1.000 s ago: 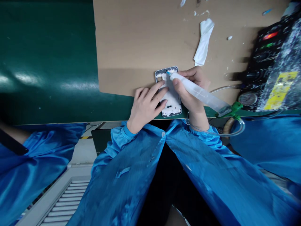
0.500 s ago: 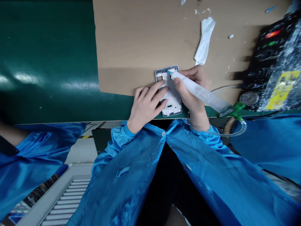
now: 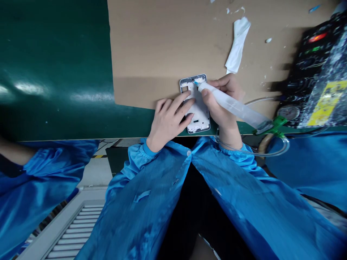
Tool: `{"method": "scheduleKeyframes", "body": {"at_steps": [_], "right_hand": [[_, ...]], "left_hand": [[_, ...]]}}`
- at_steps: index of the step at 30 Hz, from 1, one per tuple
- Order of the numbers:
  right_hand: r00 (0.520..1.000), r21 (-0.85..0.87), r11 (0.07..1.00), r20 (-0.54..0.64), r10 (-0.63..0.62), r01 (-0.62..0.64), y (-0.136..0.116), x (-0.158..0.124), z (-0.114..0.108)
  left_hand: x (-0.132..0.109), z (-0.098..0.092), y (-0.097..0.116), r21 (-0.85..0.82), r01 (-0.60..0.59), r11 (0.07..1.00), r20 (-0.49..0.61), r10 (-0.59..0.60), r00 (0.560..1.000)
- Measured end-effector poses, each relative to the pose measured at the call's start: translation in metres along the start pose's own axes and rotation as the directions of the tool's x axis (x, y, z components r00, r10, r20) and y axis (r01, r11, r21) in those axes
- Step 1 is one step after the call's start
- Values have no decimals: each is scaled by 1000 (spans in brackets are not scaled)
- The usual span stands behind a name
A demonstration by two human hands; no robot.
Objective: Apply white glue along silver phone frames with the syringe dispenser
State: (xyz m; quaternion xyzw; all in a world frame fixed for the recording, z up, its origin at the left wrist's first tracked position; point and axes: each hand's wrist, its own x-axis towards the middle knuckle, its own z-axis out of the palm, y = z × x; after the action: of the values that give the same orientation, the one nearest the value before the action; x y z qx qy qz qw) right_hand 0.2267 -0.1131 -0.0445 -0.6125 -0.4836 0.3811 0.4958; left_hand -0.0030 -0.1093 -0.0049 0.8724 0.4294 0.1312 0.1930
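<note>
A white phone frame (image 3: 200, 115) with a grey rim lies face up, partly on the cardboard and partly on the green table near its front edge. My left hand (image 3: 169, 119) rests over its left side, fingers spread and fingertips on the white surface. In my right hand (image 3: 225, 97), thumb and fingers are closed round a translucent dispensing syringe (image 3: 238, 108). It slants down to the left, its blue tip at the frame's top end; whether the tip touches is too small to tell. A green adapter (image 3: 276, 125) with a clear hose caps its rear end.
A brown cardboard sheet (image 3: 151, 47) covers much of the green table (image 3: 54, 72). Beyond my right hand lies a folded white cloth (image 3: 238, 45). A black control box (image 3: 306, 76) with knobs and a gauge stands at right. People in blue sleeves are on both sides.
The syringe tip has shifted very slightly along the top of the phone frame, and its rear end has moved a little right. My left hand stays in place on the frame.
</note>
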Motion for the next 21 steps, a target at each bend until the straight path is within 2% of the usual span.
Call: {"method": "scheduleKeyframes", "body": {"at_steps": [7,12,18,21], "right_hand": [[998,-14,999,-42,-36,35,-12,2,3],[999,-35,999,-32,6,-7,-12,2,2],[996,-89,995,-73,-57,50,-17,2,3],[998,-79,997,-53,-18,14,-16,2,3]], "left_hand": [[0,1,0,5,-6,1000,-6,6,1000],[0,1,0,-2,-2,1000,4,2,1000],[0,1,-1,6,-8,1000,-9,8,1000],[1,0,0,9,-3,1000,1,3,1000]]}}
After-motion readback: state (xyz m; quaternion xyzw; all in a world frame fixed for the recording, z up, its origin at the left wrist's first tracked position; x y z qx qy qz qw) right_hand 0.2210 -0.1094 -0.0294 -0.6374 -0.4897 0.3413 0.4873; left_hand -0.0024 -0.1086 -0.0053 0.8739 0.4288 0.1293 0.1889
